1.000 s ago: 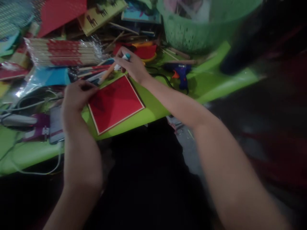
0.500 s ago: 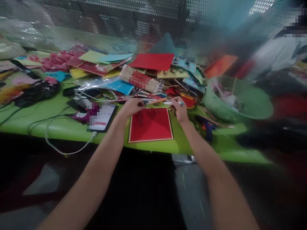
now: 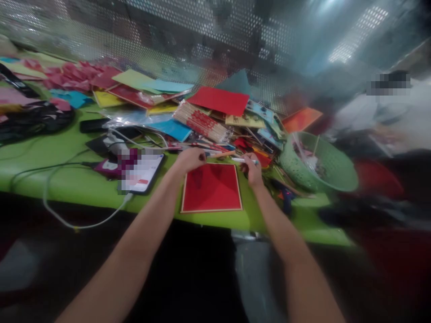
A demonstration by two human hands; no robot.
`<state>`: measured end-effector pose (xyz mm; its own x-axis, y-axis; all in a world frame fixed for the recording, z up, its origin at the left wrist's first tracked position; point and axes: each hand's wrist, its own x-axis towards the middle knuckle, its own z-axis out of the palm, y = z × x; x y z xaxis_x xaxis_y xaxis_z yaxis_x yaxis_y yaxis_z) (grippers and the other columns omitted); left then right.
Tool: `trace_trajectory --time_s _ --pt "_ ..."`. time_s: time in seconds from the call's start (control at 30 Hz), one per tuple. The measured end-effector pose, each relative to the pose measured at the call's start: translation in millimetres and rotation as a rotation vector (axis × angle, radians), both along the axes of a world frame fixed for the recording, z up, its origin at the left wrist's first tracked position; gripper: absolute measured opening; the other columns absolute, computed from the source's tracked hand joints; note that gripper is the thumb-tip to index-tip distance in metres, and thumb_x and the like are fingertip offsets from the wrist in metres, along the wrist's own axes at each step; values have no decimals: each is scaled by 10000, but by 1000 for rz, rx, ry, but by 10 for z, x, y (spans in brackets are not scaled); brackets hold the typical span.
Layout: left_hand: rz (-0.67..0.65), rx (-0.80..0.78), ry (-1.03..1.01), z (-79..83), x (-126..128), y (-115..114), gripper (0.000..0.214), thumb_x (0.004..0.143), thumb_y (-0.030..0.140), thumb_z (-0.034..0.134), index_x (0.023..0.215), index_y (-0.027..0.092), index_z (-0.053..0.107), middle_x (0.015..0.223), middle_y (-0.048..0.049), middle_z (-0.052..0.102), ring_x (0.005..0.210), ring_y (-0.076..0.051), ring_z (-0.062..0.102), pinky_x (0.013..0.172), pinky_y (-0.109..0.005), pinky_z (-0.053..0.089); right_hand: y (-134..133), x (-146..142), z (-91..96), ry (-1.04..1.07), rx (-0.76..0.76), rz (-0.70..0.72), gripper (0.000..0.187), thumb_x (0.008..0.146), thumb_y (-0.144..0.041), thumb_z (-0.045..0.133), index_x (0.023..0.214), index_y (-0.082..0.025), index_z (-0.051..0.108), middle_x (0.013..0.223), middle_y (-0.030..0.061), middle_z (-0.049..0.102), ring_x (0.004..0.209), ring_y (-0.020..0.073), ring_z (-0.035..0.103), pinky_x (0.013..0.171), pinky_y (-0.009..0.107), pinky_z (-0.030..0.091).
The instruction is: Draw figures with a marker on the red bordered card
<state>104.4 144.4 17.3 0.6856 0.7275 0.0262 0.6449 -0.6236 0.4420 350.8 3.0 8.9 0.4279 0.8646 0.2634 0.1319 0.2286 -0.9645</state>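
Note:
A red square card [image 3: 212,188] with thin pale strips along its edges lies flat on the green-covered table. Just past its far left corner, my left hand [image 3: 191,159] is closed, its fingertips at the left end of a flat pale wooden stick [image 3: 221,154]. My right hand [image 3: 252,169] grips a white pen [image 3: 243,160], which points left towards the stick's other end. The pen tip is close to the stick, but I cannot tell whether they touch.
Behind my hands lie a bundle of wooden sticks [image 3: 202,120] and red paper [image 3: 218,100]. A phone [image 3: 144,172] with a white cable sits left. To the right are a green basket [image 3: 340,172] and a dark blue glue gun [image 3: 286,197]. A person [image 3: 387,107] is at far right.
The whole view has shifted, so the table sits slightly lower in the picture. Both hands keep nearly the same pose over the card's far edge, with the stick and pen still between them.

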Motion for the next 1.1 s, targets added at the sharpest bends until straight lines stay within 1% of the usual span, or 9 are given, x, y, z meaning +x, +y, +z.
trace_trajectory --time_s 0.07,0.23,0.33,0.43,0.57,0.7,0.93,1.1 --pt "3 -4 24 19 25 6 316 964 483 718 983 168 729 976 -42 757 890 -184 702 868 -380 572 2 12 -2 0 -4 -15 355 867 -582 686 844 -235 616 594 -73 600 455 75 479 449 193 362" --pt "18 6 57 52 52 16 140 841 331 709 900 223 776 915 -36 801 882 -222 727 750 -282 496 -5 29 6 5 -4 2 349 886 -581 685 853 -241 617 600 -74 594 453 76 477 460 198 377" --pt "20 17 67 68 42 13 174 809 310 678 923 242 789 904 -23 811 867 -211 722 705 -256 462 -12 28 9 13 -10 13 332 888 -562 687 849 -239 619 617 -65 610 464 77 491 457 197 366" --pt "12 26 76 90 32 11 204 800 311 666 943 240 793 905 -24 810 854 -205 714 682 -255 445 -18 22 2 -10 -13 17 322 911 -558 663 867 -243 620 621 -64 606 478 82 499 464 200 372" --pt "-4 21 87 120 35 20 209 791 317 665 931 235 796 926 -29 811 852 -208 713 688 -265 444 -14 14 -11 -24 7 21 341 919 -587 653 877 -251 611 606 -73 585 469 84 478 464 203 376" --pt "-16 5 89 132 41 40 231 785 322 659 949 239 799 891 -22 806 843 -212 714 724 -273 465 -9 8 5 -15 28 28 335 916 -581 660 867 -253 615 602 -70 592 474 86 463 471 203 381" --pt "-38 7 93 142 35 60 199 785 334 670 911 234 787 916 -19 814 854 -203 715 726 -259 461 8 -23 32 -11 4 31 337 899 -583 659 882 -250 611 624 -67 613 481 82 464 476 202 393" --pt "-41 8 85 133 30 63 205 792 318 659 917 226 793 907 -25 813 856 -207 717 735 -259 468 19 -37 29 -36 -16 47 375 927 -625 633 891 -253 603 644 -66 619 475 75 457 492 201 424"
